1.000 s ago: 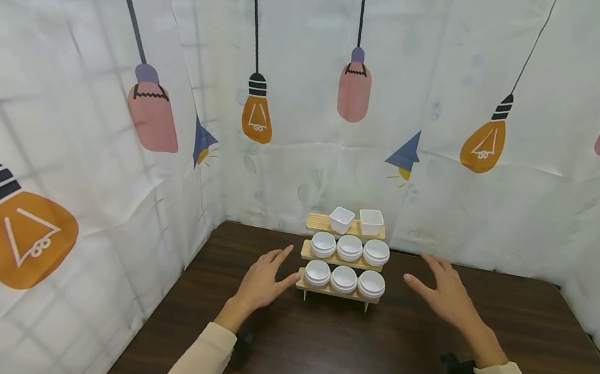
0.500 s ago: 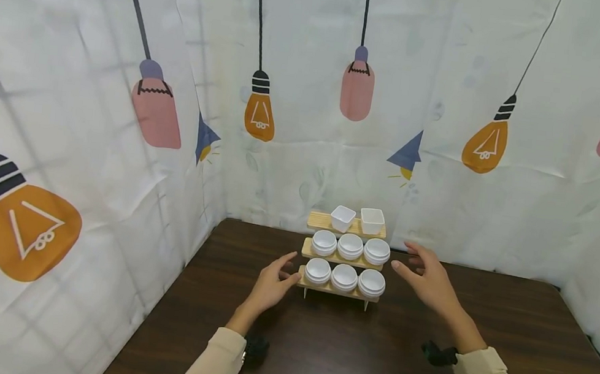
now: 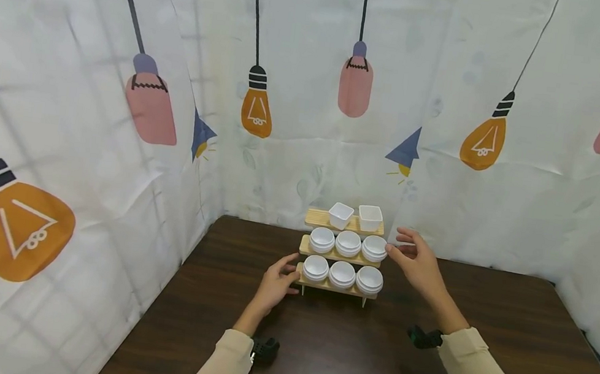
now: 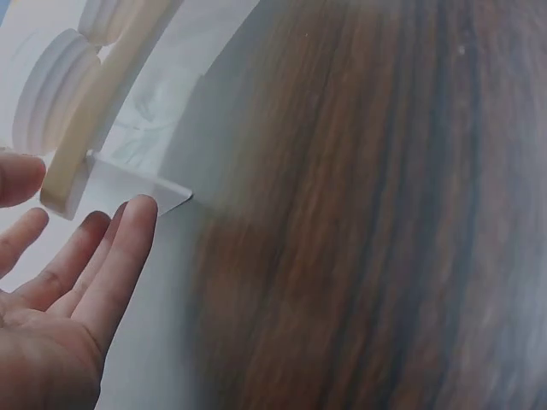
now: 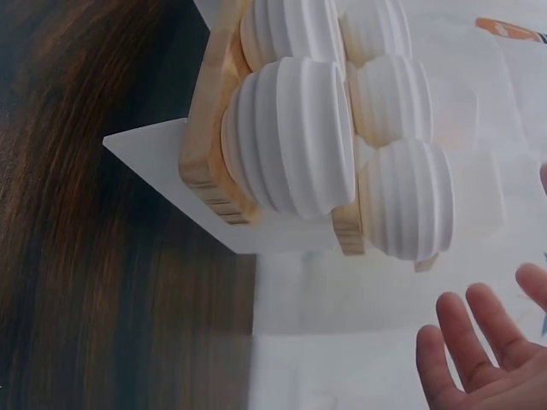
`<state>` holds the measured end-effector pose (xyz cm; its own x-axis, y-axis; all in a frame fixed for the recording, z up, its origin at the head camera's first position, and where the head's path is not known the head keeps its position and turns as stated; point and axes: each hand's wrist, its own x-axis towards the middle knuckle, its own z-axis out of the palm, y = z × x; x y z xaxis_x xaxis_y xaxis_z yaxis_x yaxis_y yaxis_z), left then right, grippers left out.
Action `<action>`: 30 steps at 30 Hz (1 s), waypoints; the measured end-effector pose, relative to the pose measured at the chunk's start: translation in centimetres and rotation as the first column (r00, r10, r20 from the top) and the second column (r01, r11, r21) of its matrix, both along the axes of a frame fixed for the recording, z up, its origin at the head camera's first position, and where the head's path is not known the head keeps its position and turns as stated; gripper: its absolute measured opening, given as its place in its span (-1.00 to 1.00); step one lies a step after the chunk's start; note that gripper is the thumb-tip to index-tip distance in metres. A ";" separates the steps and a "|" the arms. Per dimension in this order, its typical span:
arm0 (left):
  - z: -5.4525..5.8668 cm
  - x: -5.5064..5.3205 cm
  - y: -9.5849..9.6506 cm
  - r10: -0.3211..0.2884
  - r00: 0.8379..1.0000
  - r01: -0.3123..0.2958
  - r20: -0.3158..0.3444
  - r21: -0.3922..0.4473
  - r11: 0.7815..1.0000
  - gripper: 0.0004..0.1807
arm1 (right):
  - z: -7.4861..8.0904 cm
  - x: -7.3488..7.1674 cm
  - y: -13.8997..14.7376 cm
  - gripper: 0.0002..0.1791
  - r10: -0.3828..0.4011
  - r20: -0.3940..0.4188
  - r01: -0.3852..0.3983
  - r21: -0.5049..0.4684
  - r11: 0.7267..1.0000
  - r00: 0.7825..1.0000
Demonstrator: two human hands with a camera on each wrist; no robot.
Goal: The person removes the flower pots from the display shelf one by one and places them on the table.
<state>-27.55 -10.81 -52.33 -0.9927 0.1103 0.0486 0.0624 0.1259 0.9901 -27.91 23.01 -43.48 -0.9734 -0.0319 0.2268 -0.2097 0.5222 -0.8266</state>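
Observation:
A three-tier stand with light wooden shelves (image 3: 341, 256) sits on the table, its side leg (image 4: 141, 181) a thin white plate. Round ribbed white bowls (image 5: 295, 137) line the lower two shelves, and two square white bowls (image 3: 370, 218) are on top. My left hand (image 3: 272, 284) is at the left end of the bottom shelf, its thumb (image 4: 19, 179) beside the wood and its fingers spread below, loosely bent. Beside the right end of the middle shelf is my right hand (image 3: 420, 266), fingers extended and apart from the bowls in the right wrist view.
The stand is on a dark wood-grain table (image 3: 337, 351), close to its back edge. White cloth (image 3: 291, 167) printed with hanging lamps and bulbs surrounds the table behind and at the sides. A black wrist strap (image 3: 264, 351) is on each forearm.
Both hands have moved inward to the stand: the left to the right, up to the bottom shelf's end, and the right leftward to beside the middle shelf. The stand and bowls stay put.

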 end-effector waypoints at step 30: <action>0.0 1.0 0.5 -0.023 0.998 0.014 0.061 0.147 0.989 -0.52 | 1.5 -4.3 -2.5 -0.19 -0.023 -0.014 0.020 -0.169 0.985 1.000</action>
<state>-26.58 -10.31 -52.29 -0.9922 0.1248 0.0036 0.0010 -0.0210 0.9998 -32.26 20.54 -41.97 -0.9698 0.0289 0.2421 -0.2134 0.3804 -0.8999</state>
